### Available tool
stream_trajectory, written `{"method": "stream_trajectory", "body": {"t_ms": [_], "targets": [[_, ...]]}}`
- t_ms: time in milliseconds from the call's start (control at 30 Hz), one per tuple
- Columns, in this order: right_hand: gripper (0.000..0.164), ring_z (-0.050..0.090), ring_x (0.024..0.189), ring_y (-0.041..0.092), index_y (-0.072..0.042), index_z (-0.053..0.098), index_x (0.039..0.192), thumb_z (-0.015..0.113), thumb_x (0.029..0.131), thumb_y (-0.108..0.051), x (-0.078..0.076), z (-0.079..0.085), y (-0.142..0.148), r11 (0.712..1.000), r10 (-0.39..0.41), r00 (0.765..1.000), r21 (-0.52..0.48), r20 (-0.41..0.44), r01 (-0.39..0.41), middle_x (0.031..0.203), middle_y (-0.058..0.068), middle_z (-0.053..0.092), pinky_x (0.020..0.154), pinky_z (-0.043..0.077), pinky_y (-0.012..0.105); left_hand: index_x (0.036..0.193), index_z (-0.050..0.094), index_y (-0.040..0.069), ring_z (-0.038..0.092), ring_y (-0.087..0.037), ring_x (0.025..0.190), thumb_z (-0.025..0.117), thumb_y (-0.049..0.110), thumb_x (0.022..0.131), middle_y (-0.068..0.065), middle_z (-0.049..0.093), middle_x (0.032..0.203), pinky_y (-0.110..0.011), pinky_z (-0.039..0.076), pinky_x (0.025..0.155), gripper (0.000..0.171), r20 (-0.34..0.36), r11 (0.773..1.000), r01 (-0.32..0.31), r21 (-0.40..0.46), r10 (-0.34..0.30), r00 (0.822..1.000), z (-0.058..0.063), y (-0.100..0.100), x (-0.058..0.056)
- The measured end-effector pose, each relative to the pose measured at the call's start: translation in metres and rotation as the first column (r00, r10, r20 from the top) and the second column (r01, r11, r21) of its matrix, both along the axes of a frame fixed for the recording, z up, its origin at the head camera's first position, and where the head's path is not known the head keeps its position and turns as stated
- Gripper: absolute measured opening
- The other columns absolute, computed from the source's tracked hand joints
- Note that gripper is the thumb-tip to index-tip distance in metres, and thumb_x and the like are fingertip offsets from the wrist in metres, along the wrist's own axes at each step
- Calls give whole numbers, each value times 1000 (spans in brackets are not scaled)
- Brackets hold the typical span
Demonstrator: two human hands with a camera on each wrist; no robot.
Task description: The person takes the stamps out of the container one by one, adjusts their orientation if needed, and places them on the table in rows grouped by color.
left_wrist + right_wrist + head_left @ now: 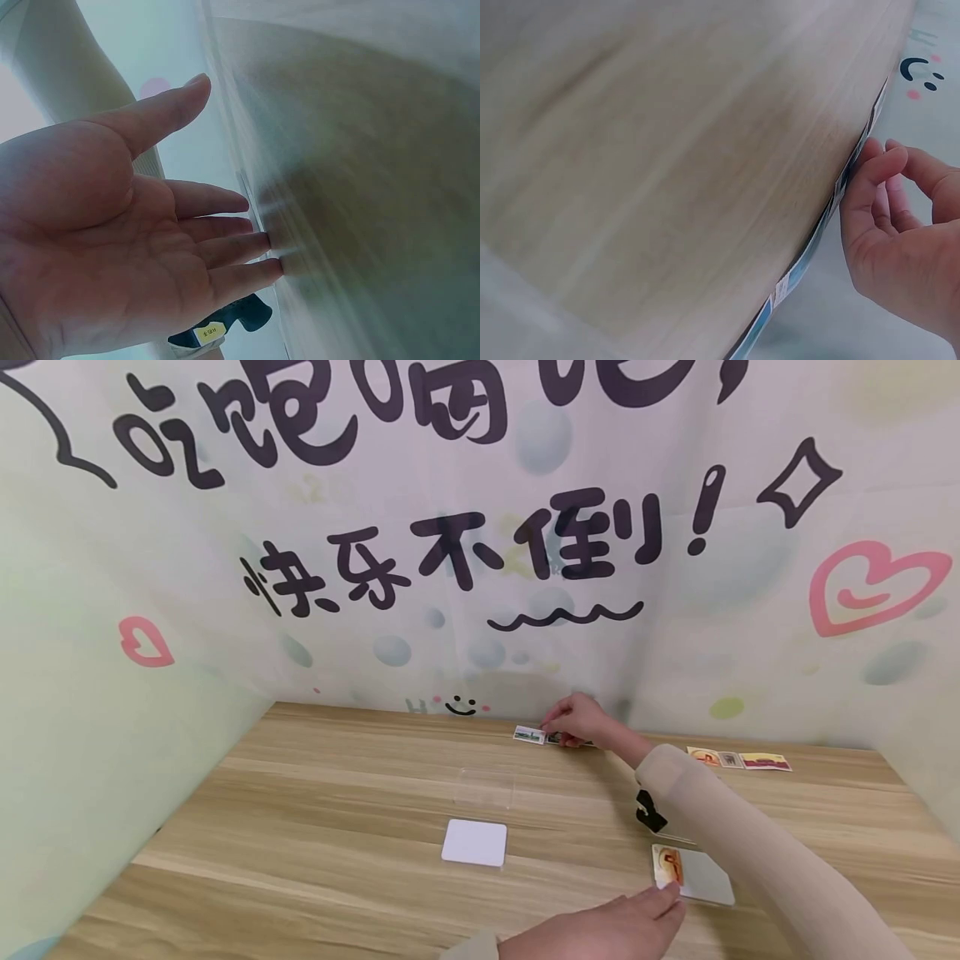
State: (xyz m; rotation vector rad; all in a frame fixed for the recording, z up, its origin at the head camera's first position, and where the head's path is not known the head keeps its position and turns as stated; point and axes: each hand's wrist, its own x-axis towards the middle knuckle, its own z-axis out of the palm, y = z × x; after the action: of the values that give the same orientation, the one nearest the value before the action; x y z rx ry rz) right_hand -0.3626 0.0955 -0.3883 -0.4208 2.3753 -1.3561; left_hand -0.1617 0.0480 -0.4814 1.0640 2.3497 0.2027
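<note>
At the back of the table, my right hand reaches a row of small printed stamps, its fingers bent and their tips right at the row. A green-and-white stamp lies just left of those fingertips; part of the row is hidden behind the hand. In the right wrist view the stamps run as a thin line past the bent fingers. My left hand lies low with straight fingers, their tips at the edge of a pale flat card. An orange stamp lies on that card's left end.
A white rounded card lies mid-table, with a clear plastic sheet behind it. More stamps lie at the back right. A black clip-like object shows beside the right sleeve. A printed cloth hangs behind the table.
</note>
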Motion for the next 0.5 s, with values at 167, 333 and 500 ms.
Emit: {"method": "stream_trajectory", "body": {"t_ms": [167,333,500], "targets": [[21,57,56,9,11,71,114,71,99,-4,-1,1,3,1000,3,1000,1,-1,-3,78,6,71,54,50,22,169,17,28,5,4,156,46,61,106,17,2,174,-23,31,121,77,11,1000,-3,4,3,1000,2,1,-1],[21,58,60,10,10,70,115,69,100,-5,0,3,5,999,35,999,-16,9,-35,89,9,73,56,51,22,169,16,29,5,4,156,46,61,107,16,2,174,-24,32,121,76,55,1000,-25,8,24,998,7,-1,-1],[24,59,62,10,12,68,118,68,100,-3,3,5,7,995,83,996,-51,42,-81,86,7,73,57,51,22,169,17,28,6,4,156,44,60,108,16,3,174,-24,31,122,75,74,999,-30,17,28,997,14,-3,1]]}}
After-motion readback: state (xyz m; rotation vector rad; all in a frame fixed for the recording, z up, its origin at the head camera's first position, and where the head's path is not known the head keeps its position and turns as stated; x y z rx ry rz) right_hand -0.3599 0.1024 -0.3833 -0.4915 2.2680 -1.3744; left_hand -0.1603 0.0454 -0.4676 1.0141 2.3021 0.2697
